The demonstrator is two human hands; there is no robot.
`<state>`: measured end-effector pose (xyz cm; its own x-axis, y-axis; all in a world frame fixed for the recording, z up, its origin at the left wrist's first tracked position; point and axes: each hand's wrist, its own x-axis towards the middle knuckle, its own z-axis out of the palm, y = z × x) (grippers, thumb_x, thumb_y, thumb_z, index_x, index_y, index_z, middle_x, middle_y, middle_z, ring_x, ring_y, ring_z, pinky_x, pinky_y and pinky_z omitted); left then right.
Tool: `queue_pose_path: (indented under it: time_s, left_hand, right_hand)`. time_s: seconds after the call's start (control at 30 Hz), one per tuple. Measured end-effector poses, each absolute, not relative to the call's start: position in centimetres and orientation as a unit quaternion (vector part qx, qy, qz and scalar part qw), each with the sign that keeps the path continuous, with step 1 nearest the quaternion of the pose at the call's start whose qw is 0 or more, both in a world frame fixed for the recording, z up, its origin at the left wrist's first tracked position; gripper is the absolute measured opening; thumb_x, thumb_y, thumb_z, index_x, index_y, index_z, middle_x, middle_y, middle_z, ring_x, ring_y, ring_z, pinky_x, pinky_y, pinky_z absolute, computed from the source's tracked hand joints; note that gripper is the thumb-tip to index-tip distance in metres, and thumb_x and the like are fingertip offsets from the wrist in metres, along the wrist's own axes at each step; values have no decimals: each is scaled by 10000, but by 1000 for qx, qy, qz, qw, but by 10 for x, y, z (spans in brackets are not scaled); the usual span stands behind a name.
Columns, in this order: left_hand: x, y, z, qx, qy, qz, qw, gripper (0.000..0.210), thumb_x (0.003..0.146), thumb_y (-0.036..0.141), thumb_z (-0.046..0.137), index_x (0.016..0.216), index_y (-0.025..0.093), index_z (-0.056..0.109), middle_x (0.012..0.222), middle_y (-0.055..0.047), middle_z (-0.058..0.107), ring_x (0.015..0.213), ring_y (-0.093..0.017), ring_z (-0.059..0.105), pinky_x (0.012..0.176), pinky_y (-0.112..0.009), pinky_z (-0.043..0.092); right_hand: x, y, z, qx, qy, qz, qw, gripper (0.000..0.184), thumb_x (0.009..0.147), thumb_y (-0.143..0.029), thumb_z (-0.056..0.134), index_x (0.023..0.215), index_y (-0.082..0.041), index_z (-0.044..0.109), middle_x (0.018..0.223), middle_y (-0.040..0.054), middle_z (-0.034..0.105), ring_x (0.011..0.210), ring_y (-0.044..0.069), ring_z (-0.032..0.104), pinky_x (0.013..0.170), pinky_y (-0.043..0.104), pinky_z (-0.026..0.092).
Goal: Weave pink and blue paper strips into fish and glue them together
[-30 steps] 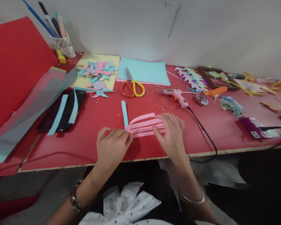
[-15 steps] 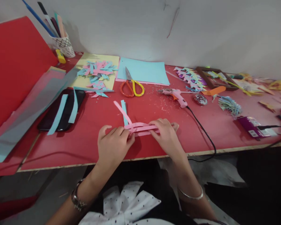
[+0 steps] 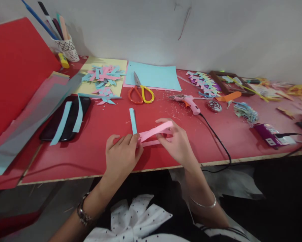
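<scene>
Pink paper strips (image 3: 154,132) stretch between my two hands, just above the red table near its front edge. My left hand (image 3: 122,149) is closed on their left ends, fingers pressed together. With thumb and fingers, my right hand (image 3: 176,139) pinches a strip's right part and holds it raised and slanted. Lower pink lengths run beneath it, partly hidden by the hands. A light blue paper strip (image 3: 133,121) points away from my left fingertips; its near end is hidden there, so I cannot tell whether it is held.
Beyond my hands lie scissors (image 3: 141,92) and a pink glue gun (image 3: 186,101), its cord running right. Cut paper pieces (image 3: 104,75) are heaped on a yellow sheet. A black phone (image 3: 67,119) with blue strips on it lies left. A purple box (image 3: 265,136) sits right.
My right hand has lifted a pink strip, which now slants up to the right. The pink end that stuck up beside my left fingers no longer stands there. My left hand stays nearly still.
</scene>
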<state>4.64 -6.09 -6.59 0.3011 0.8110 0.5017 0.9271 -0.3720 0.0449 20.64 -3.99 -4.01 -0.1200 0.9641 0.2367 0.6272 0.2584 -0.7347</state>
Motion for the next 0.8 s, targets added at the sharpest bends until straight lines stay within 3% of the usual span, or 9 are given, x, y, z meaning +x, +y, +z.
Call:
queue_pose_path:
  time_s: [0.13, 0.23, 0.47, 0.8]
  left_hand:
    - [46, -60, -68, -799, -543, -226, 126, 160, 796, 193, 451, 819, 184, 609, 632, -8, 658, 559, -171, 601, 771, -361, 349]
    - [46, -60, -71, -796, -540, -244, 125, 167, 780, 237, 473, 832, 179, 621, 648, -12, 666, 573, -177, 610, 808, -364, 331]
    - [46, -58, -73, -786, -545, -268, 115, 224, 779, 317, 468, 732, 172, 633, 590, -12, 655, 527, -170, 596, 861, -363, 318]
    - [38, -51, -67, -769, -582, -245, 98, 405, 805, 362, 375, 511, 187, 590, 404, -23, 566, 403, -181, 528, 754, -379, 402]
  right_hand:
    - [195, -40, -49, -497, -600, 428, 458, 376, 680, -209, 529, 1046, -205, 444, 849, 6, 560, 786, 117, 569, 674, 238, 481]
    - [186, -42, -56, -473, -555, 512, 454, 363, 680, -231, 554, 1027, -211, 449, 913, 14, 557, 814, 109, 573, 731, 247, 488]
    - [178, -42, -54, -445, -648, 469, 402, 144, 743, -170, 464, 860, -208, 540, 886, 10, 594, 851, 132, 572, 795, 295, 465]
    - [184, -36, -49, -391, -729, 439, 350, 415, 678, -20, 352, 988, -213, 547, 1044, 25, 614, 992, 133, 557, 872, 304, 436]
